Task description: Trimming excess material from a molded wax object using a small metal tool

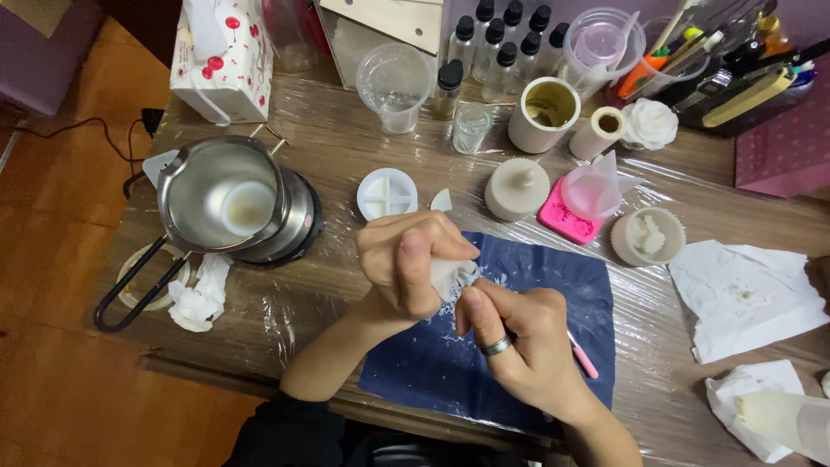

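I see the left hand (406, 264) at centre, fingers clenched around a small white wax piece (450, 275) above the blue mat (519, 346). Looks light, brittle, crumbly; I'd grip its broad sides. Right hand (519, 342) at five o'clock, fingers pinching its edge. At eleven o'clock, a white cherry-print tissue box (220, 65).

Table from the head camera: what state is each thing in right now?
Left hand: closed around a white piece.
Right hand: pinching that piece, holding a pink tool.
Metal pot: on the round heater, pale residue inside.
Clear cup: upright, looks empty.
Small bottles: upright, capped.
Cream mould: upright, open top.
Pink mould: flat, clear cone over it.
Tissue: crumpled.
Blue mat: flat, dusted with white flakes.
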